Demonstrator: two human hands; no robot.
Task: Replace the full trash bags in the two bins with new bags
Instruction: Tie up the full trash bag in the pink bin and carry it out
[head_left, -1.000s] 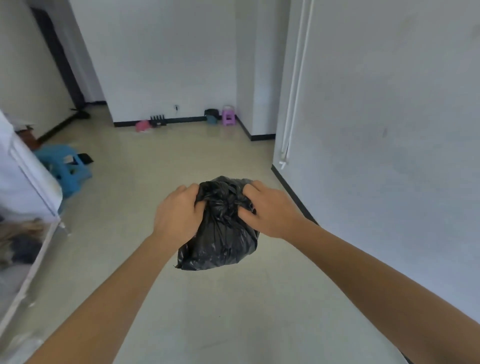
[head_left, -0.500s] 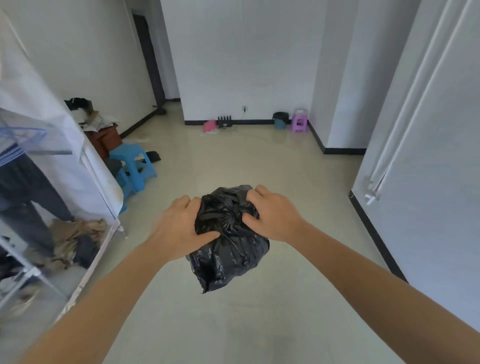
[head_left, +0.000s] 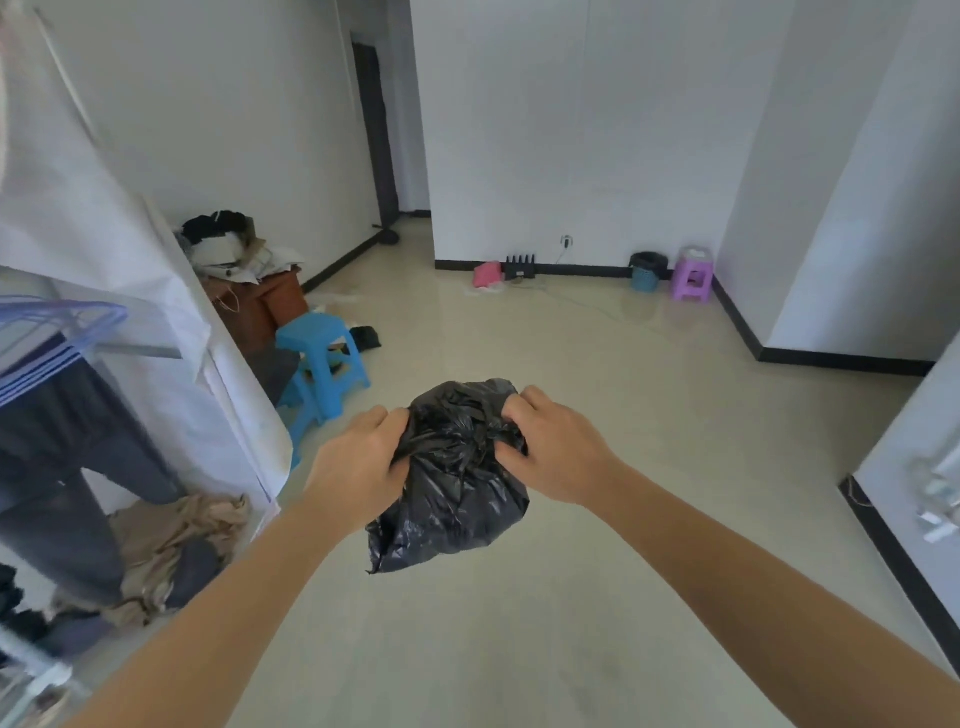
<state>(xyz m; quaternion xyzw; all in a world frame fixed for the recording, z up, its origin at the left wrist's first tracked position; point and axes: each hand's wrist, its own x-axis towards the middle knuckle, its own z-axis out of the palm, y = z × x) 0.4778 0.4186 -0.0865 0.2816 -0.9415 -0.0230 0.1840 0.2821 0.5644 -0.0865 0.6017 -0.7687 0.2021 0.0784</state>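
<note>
Centre of frame: black trash bag (head_left: 457, 499), bunched and full, held in the air above the floor (head_left: 649, 426), touching nothing else. Left grip (head_left: 358, 457) grasps the bag's upper left side, fingers curled into the plastic. Right grip (head_left: 558, 447) grasps the upper right side, fingertips dug into the gathered top. Both forearms come in from the lower corners of the frame. A loose corner of the bag hangs down at its lower left. Can't tell whether the top is knotted.

Upper right of centre, against the far wall: small teal bin (head_left: 645, 272) with a dark liner at its rim, and a purple stool (head_left: 692, 278) just beside it on the right. Further left along the same wall: a pink object (head_left: 487, 274) and a black pronged device (head_left: 521, 265) on the floor, with a cable running up to a wall socket.

Left side: white fabric wardrobe cover (head_left: 130, 291), with dark trousers (head_left: 62, 467) hanging inside and a beige clothes pile (head_left: 176, 540) at the bottom. Beside the wardrobe is a blue stool (head_left: 322, 358). Behind that is a brown box (head_left: 265, 306) topped with clutter. Dark doorway (head_left: 374, 135) at upper centre.
</note>
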